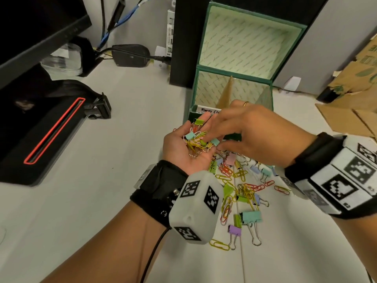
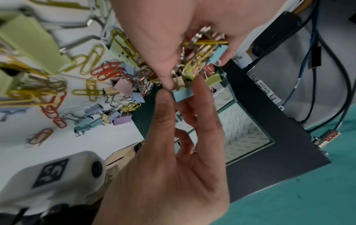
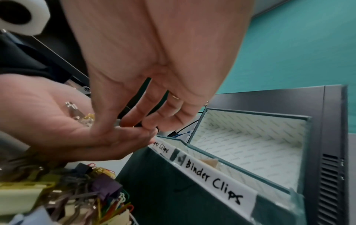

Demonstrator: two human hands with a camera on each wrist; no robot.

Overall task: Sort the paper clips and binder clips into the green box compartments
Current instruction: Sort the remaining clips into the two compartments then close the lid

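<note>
Clips (image 1: 196,140) mixed pastel, tangled in cupped left hand (image 1: 183,148); right hand (image 1: 251,135) picking.

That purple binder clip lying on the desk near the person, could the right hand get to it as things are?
Probably yes. The purple binder clip lies uncovered on the desk, nothing on top of it. The right hand is busy picking among clips in the left hand, so it would need to draw back first.

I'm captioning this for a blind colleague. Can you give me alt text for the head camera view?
A left hand, palm up, cups a handful of clips while the right hand picks among them with its fingertips, in front of an open green box. More paper clips and binder clips lie scattered on the white desk below the hands.
</note>
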